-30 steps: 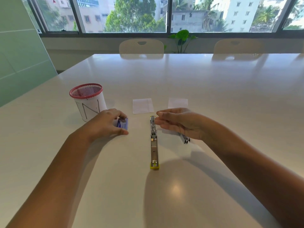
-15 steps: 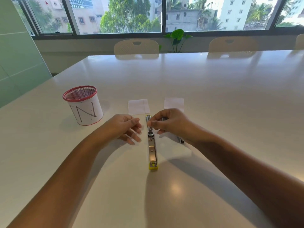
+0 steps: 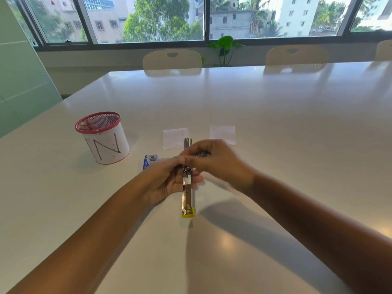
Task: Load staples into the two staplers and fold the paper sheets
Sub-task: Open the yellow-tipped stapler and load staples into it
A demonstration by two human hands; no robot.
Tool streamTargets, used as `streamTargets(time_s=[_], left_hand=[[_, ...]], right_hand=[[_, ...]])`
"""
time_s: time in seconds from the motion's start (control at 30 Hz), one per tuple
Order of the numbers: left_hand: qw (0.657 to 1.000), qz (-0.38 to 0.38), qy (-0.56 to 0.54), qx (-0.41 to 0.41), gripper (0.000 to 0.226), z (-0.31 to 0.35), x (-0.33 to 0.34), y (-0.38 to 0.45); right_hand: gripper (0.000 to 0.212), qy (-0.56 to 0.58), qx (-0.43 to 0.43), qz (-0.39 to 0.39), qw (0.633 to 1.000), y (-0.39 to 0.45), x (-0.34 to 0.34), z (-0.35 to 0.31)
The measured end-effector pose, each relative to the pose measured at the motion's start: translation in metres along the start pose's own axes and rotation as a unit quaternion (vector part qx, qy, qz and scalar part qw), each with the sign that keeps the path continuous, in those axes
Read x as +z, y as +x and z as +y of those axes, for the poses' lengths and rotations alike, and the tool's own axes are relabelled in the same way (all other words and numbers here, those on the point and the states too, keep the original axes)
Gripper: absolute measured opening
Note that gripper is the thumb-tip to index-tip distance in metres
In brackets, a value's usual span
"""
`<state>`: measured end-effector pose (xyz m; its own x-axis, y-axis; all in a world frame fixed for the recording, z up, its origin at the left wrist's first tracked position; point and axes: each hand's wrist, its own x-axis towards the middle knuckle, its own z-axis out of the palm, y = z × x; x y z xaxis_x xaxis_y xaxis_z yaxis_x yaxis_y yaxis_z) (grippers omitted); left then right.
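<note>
We have the opened stapler (image 3: 187, 187) up off the table (image 3: 275, 128), lying across the palm of our left hand (image 3: 167, 181), whose fingers curl up under its steel channel. It runs lengthwise away from us, the yellow end nearest our body and jutting past the heel of the hand, the far tip reaching out over the near edge of one paper sheet (image 3: 175, 137).

Our right hand (image 3: 214, 162) sits over the middle of the channel with thumb and forefinger pinched together. It seems to hold something small and metallic — likely a strip of staples — but the pinch is blurred and we cannot tell for sure.

We judge the stapler light, stiff and rather slick: bare polished metal, long and narrow, hinged, so it wants to roll or fold in the hand. The best hold is on its two long sides at mid-length, which leaves the open track facing up. A staple strip would be brittle — it snaps if bent — so we would grip it by its flanks and slide it in flat.

The second sheet (image 3: 222, 134) lies flat just beyond our right hand, toward the far edge. The small blue box (image 3: 149, 161) rests by our left hand, with the red-rimmed cup (image 3: 104, 139) further toward the left edge.
</note>
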<state>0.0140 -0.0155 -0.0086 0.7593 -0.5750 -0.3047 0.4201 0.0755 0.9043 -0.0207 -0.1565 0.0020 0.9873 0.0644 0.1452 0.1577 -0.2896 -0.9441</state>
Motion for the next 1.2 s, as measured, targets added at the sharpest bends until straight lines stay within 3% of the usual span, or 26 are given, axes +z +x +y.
streamTargets(time_s=[0.13, 0.27, 0.57, 0.7, 0.87, 1.2], left_hand=[[0.999, 0.011, -0.019, -0.037, 0.031, 0.001, -0.003, 0.004], [0.999, 0.004, -0.013, -0.053, 0.032, 0.001, -0.008, 0.010], [0.999, 0.003, 0.003, -0.054, 0.032, 0.000, -0.010, 0.011], [0.999, 0.001, 0.010, -0.041, 0.031, -0.001, -0.009, 0.011], [0.999, -0.003, 0.002, -0.046, 0.034, -0.002, -0.011, 0.014], [0.998, -0.018, 0.033, -0.049, 0.036, 0.001, -0.008, 0.010]], right_hand=[[0.015, 0.237, 0.090, 0.040, 0.967, 0.008, -0.016, -0.005], [0.031, 0.300, 0.152, 0.051, 0.940, 0.011, -0.029, -0.010], [0.022, 0.186, 0.124, 0.053, 0.973, 0.012, -0.034, -0.006], [0.034, 0.099, 0.088, 0.062, 0.989, 0.012, -0.035, -0.006], [0.020, 0.126, 0.089, 0.018, 0.988, 0.011, -0.030, -0.003], [0.017, 0.184, 0.141, 0.031, 0.972, 0.014, -0.030, 0.002]])
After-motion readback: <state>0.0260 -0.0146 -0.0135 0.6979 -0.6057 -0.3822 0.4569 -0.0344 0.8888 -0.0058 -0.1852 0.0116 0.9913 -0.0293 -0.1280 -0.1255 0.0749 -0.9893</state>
